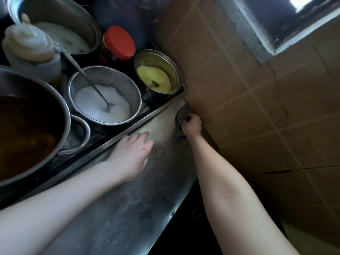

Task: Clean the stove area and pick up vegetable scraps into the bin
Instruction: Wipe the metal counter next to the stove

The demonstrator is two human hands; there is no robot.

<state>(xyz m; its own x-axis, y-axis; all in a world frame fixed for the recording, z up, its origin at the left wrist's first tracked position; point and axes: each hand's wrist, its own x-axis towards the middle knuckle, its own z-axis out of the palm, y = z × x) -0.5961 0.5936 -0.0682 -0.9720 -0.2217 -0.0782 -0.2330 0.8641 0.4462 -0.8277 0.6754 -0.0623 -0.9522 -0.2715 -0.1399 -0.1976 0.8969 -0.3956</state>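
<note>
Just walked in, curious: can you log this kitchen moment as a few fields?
right hand: grips grey cloth on steel counter, in the corner by tiled wall
left hand: rests flat on the counter
nearby: steel bowl of white granules with spoon, steel pot of yellow paste, red-lidded jar
vegetable scraps: none I can make out

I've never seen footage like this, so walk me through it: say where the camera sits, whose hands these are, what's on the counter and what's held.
One picture, from a camera worn on a person's head, looking down at their arms; no machine. The left hand lies flat on the steel counter. The right hand grips a grey cloth by the tiled wall. To the left stand a bowl of white powder with a spoon, a tin of yellow paste and a red-lidded jar.
</note>
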